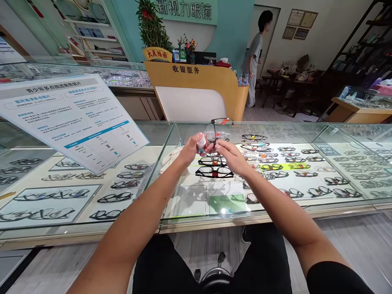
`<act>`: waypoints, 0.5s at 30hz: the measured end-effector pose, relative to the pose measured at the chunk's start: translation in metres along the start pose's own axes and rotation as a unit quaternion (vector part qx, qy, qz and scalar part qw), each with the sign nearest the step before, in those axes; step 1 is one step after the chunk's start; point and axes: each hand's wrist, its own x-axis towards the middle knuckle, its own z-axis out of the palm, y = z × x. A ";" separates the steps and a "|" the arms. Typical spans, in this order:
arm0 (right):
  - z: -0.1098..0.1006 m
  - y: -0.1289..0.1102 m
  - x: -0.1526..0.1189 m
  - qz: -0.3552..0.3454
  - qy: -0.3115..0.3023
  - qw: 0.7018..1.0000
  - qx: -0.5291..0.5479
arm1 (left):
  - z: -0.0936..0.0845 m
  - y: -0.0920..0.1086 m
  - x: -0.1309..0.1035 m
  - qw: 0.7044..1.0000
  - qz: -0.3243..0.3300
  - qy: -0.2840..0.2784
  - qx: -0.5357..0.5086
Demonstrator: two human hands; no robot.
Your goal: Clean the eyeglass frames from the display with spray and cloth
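Above the glass counter, my left hand point(192, 150) is closed round a small white-capped bottle point(201, 143), its fingertips beside the glasses. My right hand point(231, 155) pinches a pair of dark-framed glasses point(210, 131) with a red mark on the upper part. The glasses are held up on edge between my two hands. Beneath the glass, just under my hands, lie black-framed glasses point(214, 172) with a red tag.
The glass display counter point(190, 220) spans the view, with several frames inside. A printed sheet point(70, 118) stands at the left. Behind are a cashier desk point(196, 75) and a person point(255, 57) by a doorway.
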 end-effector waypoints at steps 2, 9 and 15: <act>0.000 0.000 0.000 0.000 0.005 1.000 -0.001 | 0.000 0.000 0.000 1.000 0.008 -0.002 -0.009; -0.011 0.005 0.007 0.021 0.103 0.994 0.021 | -0.001 -0.004 -0.001 0.994 0.041 -0.007 0.096; -0.013 0.004 0.008 0.029 0.128 0.991 0.038 | 0.001 -0.003 -0.005 0.986 0.032 -0.067 0.146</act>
